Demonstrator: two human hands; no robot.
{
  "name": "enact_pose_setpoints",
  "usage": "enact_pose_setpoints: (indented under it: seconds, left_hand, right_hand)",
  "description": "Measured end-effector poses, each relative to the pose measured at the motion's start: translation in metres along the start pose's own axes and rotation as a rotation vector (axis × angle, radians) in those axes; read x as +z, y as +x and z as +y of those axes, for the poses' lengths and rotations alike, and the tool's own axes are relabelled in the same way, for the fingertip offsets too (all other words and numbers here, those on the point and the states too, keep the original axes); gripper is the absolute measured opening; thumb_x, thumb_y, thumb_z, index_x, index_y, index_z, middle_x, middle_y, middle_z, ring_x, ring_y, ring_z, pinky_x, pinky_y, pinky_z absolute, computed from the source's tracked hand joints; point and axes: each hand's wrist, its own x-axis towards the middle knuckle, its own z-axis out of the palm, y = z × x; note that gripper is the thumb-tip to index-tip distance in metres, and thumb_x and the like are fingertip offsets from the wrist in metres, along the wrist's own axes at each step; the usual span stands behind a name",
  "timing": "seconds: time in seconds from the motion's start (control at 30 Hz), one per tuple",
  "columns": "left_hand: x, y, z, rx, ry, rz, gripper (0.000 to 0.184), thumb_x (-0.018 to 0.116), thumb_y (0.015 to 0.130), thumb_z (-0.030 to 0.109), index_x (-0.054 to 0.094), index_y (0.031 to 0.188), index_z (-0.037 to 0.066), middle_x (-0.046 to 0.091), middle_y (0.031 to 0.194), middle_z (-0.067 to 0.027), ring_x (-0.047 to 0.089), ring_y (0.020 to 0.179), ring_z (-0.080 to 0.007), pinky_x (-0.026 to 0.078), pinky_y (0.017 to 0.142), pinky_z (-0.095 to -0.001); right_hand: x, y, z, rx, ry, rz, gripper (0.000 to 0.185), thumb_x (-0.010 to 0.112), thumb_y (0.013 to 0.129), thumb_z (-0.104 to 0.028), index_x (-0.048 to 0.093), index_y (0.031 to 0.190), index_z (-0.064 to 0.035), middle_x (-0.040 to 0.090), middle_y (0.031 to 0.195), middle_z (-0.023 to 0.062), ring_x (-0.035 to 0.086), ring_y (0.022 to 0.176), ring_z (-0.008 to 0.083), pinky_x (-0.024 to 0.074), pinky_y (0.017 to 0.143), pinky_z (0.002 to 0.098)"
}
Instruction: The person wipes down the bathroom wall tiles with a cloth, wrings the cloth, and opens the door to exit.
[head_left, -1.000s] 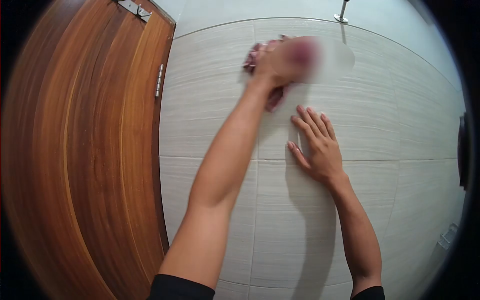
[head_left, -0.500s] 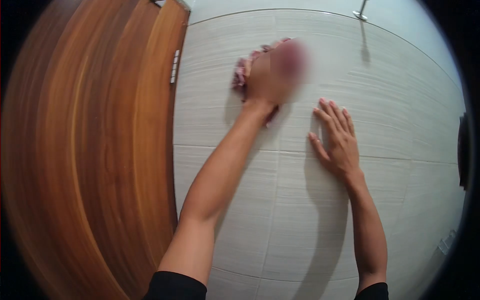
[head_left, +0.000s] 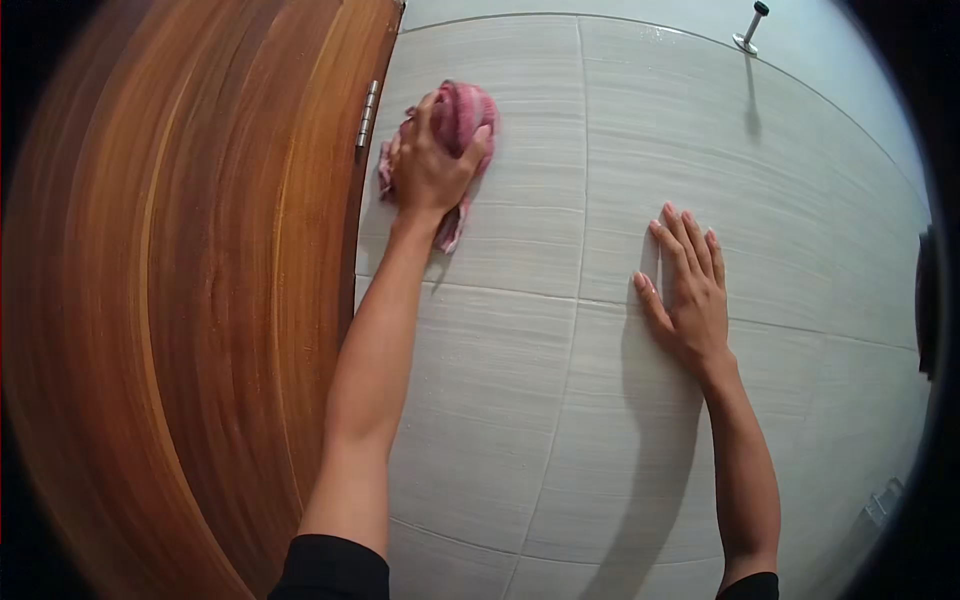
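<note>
Fingers of the left hand point(head_left: 430, 170) curl around the bunched pink cloth point(head_left: 466, 120), which lies against the tiled wall point(head_left: 480, 370) toward eleven o'clock. The right hand point(head_left: 692, 295), toward two o'clock, is open, fingers slightly spread, with nothing in it.

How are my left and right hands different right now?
Your left hand grips a pink cloth; your right hand holds nothing. The left's fingers bend over the cloth; the right's extend against the tiled wall. The left sits higher in view than the right. Both are bare.
</note>
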Motion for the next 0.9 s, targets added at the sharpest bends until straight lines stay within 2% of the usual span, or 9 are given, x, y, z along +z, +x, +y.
enact_pose_setpoints:
  seconds: [0.07, 0.27, 0.37, 0.47, 0.57, 0.7, 0.77, 0.83, 0.9]
  left_hand:
    - [-0.008, 0.002, -0.009, -0.014, -0.032, -0.051, 0.072, 0.071, 0.079, 0.045, 0.045, 0.133, 0.005, 0.060, 0.118, -0.0231, 0.057, 0.112, -0.0398, 0.043, 0.097, -0.0471]
    - [-0.025, 0.004, -0.025, -0.027, -0.055, -0.081, 0.071, 0.071, 0.079, 0.046, 0.047, 0.130, 0.002, 0.059, 0.121, -0.0221, 0.056, 0.113, -0.0406, 0.044, 0.096, -0.0442]
    - [-0.037, -0.016, -0.032, -0.027, -0.039, 0.030, 0.072, 0.070, 0.080, 0.046, 0.047, 0.131, 0.002, 0.058, 0.123, -0.0222, 0.056, 0.114, -0.0385, 0.044, 0.098, -0.0438]
    - [-0.048, -0.025, -0.026, -0.052, -0.088, -0.030, 0.071, 0.071, 0.080, 0.044, 0.046, 0.132, 0.002, 0.057, 0.125, -0.0220, 0.056, 0.115, -0.0364, 0.044, 0.098, -0.0431]
    - [-0.058, -0.039, -0.016, -0.115, -0.007, -0.074, 0.069, 0.071, 0.081, 0.042, 0.047, 0.132, 0.002, 0.057, 0.125, -0.0214, 0.056, 0.116, -0.0359, 0.043, 0.098, -0.0427]
    - [-0.050, -0.055, -0.005, -0.146, 0.081, 0.068, 0.068, 0.071, 0.081, 0.041, 0.047, 0.132, 0.002, 0.057, 0.124, -0.0218, 0.056, 0.115, -0.0372, 0.043, 0.098, -0.0434]
    - [-0.031, -0.047, -0.005, -0.170, 0.055, 0.065, 0.072, 0.071, 0.078, 0.045, 0.047, 0.131, 0.003, 0.058, 0.123, -0.0213, 0.056, 0.114, -0.0380, 0.045, 0.096, -0.0445]
    - [-0.012, -0.040, 0.005, -0.282, 0.105, 0.150, 0.073, 0.070, 0.075, 0.050, 0.050, 0.129, 0.005, 0.059, 0.121, -0.0213, 0.057, 0.112, -0.0388, 0.046, 0.093, -0.0456]
    - [0.002, -0.032, 0.037, -0.278, 0.122, 0.116, 0.073, 0.069, 0.074, 0.052, 0.051, 0.128, 0.006, 0.060, 0.117, -0.0214, 0.057, 0.111, -0.0385, 0.047, 0.091, -0.0484]
  right_hand:
    - [0.000, 0.000, -0.001, 0.011, -0.022, -0.002, 0.051, 0.053, 0.095, -0.036, 0.045, 0.139, -0.0129, 0.037, 0.151, 0.0064, 0.026, 0.144, 0.0219, 0.0138, 0.120, 0.0413]
    - [0.001, -0.002, -0.001, 0.022, 0.001, -0.015, 0.051, 0.052, 0.095, -0.036, 0.045, 0.139, -0.0133, 0.037, 0.151, 0.0058, 0.025, 0.144, 0.0218, 0.0136, 0.120, 0.0411]
    - [0.001, 0.000, 0.000, 0.034, -0.009, -0.004, 0.048, 0.051, 0.095, -0.034, 0.046, 0.139, -0.0135, 0.037, 0.151, 0.0053, 0.026, 0.144, 0.0213, 0.0136, 0.120, 0.0410]
    - [-0.005, 0.004, 0.001, 0.021, 0.005, -0.003, 0.047, 0.051, 0.096, -0.032, 0.046, 0.139, -0.0134, 0.036, 0.151, 0.0051, 0.025, 0.144, 0.0209, 0.0131, 0.121, 0.0408]
    - [0.001, 0.000, -0.002, 0.026, 0.018, -0.010, 0.047, 0.050, 0.096, -0.030, 0.045, 0.139, -0.0134, 0.036, 0.151, 0.0050, 0.026, 0.144, 0.0206, 0.0133, 0.120, 0.0406]
    - [0.004, -0.001, 0.003, 0.033, -0.015, 0.006, 0.047, 0.050, 0.096, -0.027, 0.043, 0.140, -0.0134, 0.036, 0.152, 0.0047, 0.026, 0.144, 0.0206, 0.0142, 0.120, 0.0403]
    - [0.006, -0.001, 0.003, 0.013, -0.007, 0.036, 0.047, 0.050, 0.096, -0.026, 0.042, 0.141, -0.0139, 0.036, 0.152, 0.0042, 0.026, 0.144, 0.0207, 0.0144, 0.120, 0.0403]
    - [0.004, -0.002, 0.003, 0.014, -0.002, 0.019, 0.046, 0.048, 0.097, -0.026, 0.042, 0.141, -0.0151, 0.036, 0.151, 0.0036, 0.026, 0.143, 0.0203, 0.0140, 0.120, 0.0407]
    - [0.005, 0.000, 0.004, 0.008, -0.024, 0.037, 0.045, 0.048, 0.097, -0.026, 0.042, 0.141, -0.0157, 0.036, 0.151, 0.0033, 0.027, 0.143, 0.0198, 0.0141, 0.120, 0.0405]
